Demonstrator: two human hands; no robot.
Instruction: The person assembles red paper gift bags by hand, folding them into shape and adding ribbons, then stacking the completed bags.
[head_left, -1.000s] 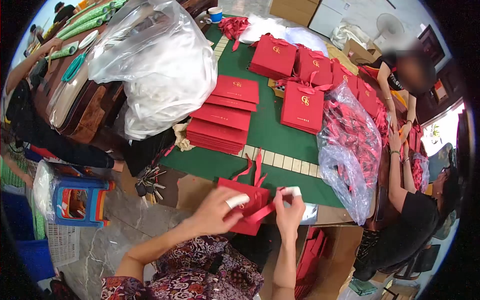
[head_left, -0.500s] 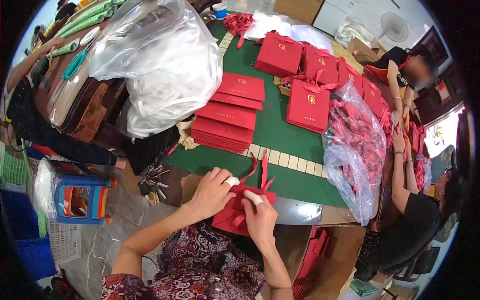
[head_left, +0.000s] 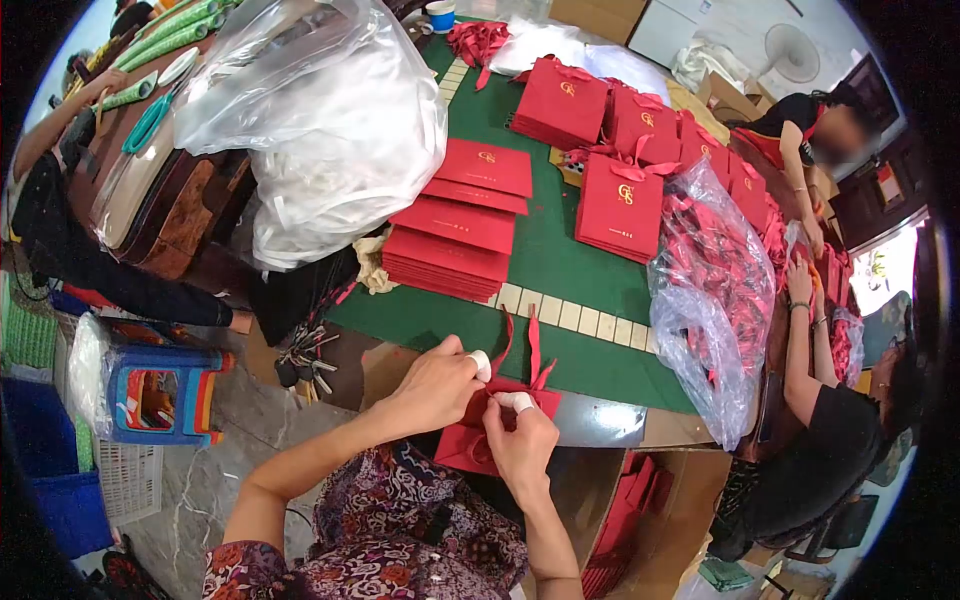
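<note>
Head view: both hands work at the near edge of the table [head_left: 560, 265], just over its lip. L hand [head_left: 435, 385] curls over the top of a red bag [head_left: 462, 452], taped finger up, pinching the bag's mouth. R hand [head_left: 522, 448], thumb taped, is closed on the ribbon [head_left: 532, 352] right where it leaves the bag; the ribbon ends stick up loose past the fingers. The bag hangs half off the near edge, over the lap, tilted.

Progress, judging by the layout: ribbon is on this bag but not yet tidy, so it looks mid-fit. Done ones: a row of ribboned bags [head_left: 615, 205] stands along the far and right side. Left to do: a stack of flat bags [head_left: 450, 250] mid-table, no ribbons showing, plus a clear sack of ribbons [head_left: 710, 290] at the right edge, quite full. So plenty remains.

Also there: big clear sack [head_left: 320, 110] at the left edge, keys [head_left: 300, 355] hanging near the near-left corner, a stool [head_left: 160, 390] on the floor. A co-worker's hand [head_left: 800, 285] works at the right side, well apart.
</note>
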